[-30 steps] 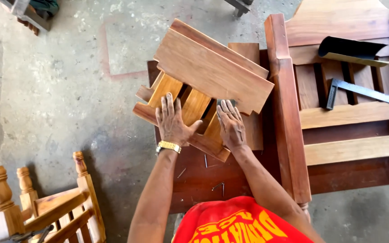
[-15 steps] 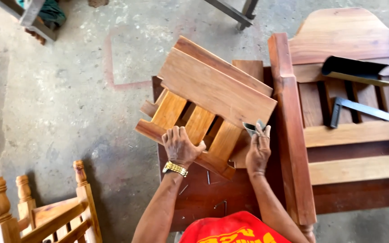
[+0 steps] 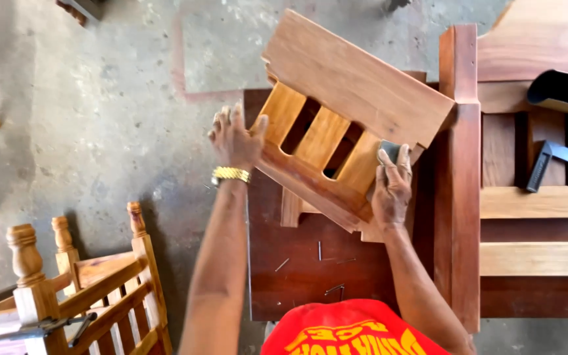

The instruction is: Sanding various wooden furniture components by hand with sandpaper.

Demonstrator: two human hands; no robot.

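Note:
A slatted wooden panel [image 3: 356, 85] with a wide top board and three short slats is tilted up off a dark red-brown table top [image 3: 297, 276]. My left hand [image 3: 235, 138], with a gold watch [image 3: 230, 174] on its wrist, grips the panel's left end, thumb on the lower rail. My right hand [image 3: 389, 194] presses a small grey sanding pad [image 3: 391, 150] against the rightmost slat.
Loose nails [image 3: 327, 253] lie on the table top. A long wooden frame [image 3: 458, 164] runs along the right, with a dark scoop [image 3: 563, 92] and a metal square [image 3: 553, 158] on it. A chair with turned spindles [image 3: 100, 283] stands at the lower left on the concrete floor.
The panel has risen and tilted up off the table. My left hand moved from the lower rail to the panel's left end. My right hand took the grey pad to the right slat.

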